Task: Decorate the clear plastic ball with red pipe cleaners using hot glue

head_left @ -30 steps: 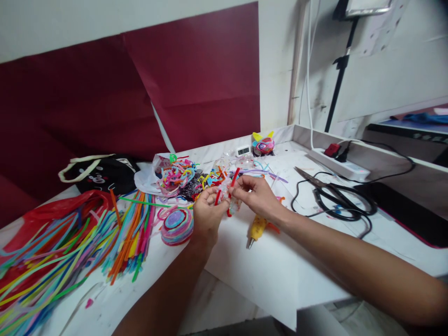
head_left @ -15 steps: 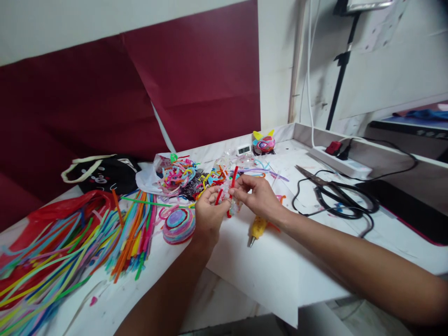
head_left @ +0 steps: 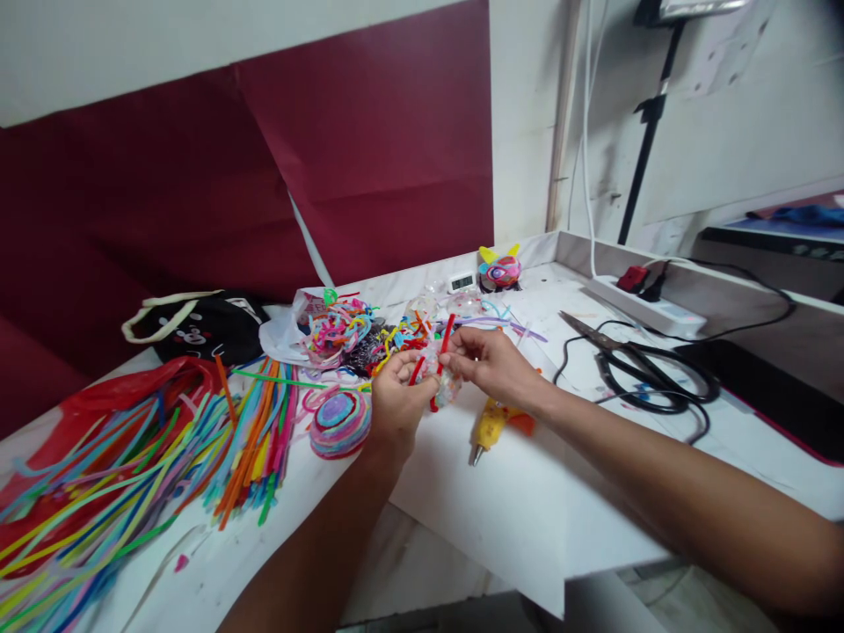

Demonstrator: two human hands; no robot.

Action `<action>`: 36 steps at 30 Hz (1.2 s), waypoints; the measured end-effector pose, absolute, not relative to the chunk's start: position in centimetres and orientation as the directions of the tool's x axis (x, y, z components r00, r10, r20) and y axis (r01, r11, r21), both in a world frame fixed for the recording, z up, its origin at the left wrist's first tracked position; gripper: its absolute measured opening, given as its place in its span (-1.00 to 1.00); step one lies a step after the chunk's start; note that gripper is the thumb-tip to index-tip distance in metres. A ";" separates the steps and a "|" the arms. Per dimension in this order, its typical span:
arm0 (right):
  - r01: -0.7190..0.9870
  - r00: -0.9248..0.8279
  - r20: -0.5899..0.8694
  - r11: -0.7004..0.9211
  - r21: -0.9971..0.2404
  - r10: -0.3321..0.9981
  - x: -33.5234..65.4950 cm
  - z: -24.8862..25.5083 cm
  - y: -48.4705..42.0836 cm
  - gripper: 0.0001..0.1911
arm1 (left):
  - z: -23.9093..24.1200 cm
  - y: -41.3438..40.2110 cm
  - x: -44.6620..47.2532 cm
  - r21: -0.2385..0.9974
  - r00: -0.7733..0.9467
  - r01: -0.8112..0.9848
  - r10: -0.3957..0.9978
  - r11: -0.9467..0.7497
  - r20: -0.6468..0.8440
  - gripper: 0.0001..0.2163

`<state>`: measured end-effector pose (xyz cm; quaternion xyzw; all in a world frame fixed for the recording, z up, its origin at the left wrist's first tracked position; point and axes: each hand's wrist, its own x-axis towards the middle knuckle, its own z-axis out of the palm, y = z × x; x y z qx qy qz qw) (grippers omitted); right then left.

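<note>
My left hand (head_left: 399, 400) is closed around a small pale, see-through piece (head_left: 432, 359) with red strips on it; its exact kind is partly hidden by my fingers. Against its upper side, the thumb and fingers of my right hand (head_left: 489, 362) pinch a red pipe cleaner (head_left: 449, 329), whose tip sticks up above them. Just left of my left hand lies a round coiled pipe-cleaner piece (head_left: 338, 424) in purple, blue and pink. Below my right wrist a yellow glue gun (head_left: 488, 427) rests on white paper (head_left: 488, 519), nozzle toward me.
Bundled pipe cleaners (head_left: 257, 440) and a red plastic bag (head_left: 185, 376) cover the left. A black pouch (head_left: 198, 332) and a pile of scraps (head_left: 339, 330) stand behind. Scissors (head_left: 626, 352), a power strip (head_left: 650, 305) and a phone (head_left: 758, 396) lie right. A horned figure (head_left: 501, 271) sits at the back.
The whole view has shifted slightly to the right. Both hands keep the same hold on the pale piece and the red pipe cleaner, with hardly any movement between them.
</note>
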<state>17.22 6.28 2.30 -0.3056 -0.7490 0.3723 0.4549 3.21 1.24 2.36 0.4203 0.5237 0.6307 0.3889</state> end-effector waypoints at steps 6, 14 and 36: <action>0.323 -0.435 0.467 0.618 -0.717 0.770 17.9 3.3 6.2 -0.93 | 2.5 1.1 3.4 0.991 -0.333 -0.038 0.937 -0.127 0.107 -0.62; 0.378 -0.472 0.495 0.675 -0.634 0.729 18.3 3.9 6.1 -0.95 | 2.1 1.2 3.3 0.992 -0.302 -0.001 0.946 -0.124 0.118 -0.61; 0.498 -0.582 0.426 0.718 -0.486 0.692 18.6 5.3 5.2 -0.88 | 1.7 1.1 3.3 0.992 -0.268 0.046 0.955 -0.116 0.124 -0.64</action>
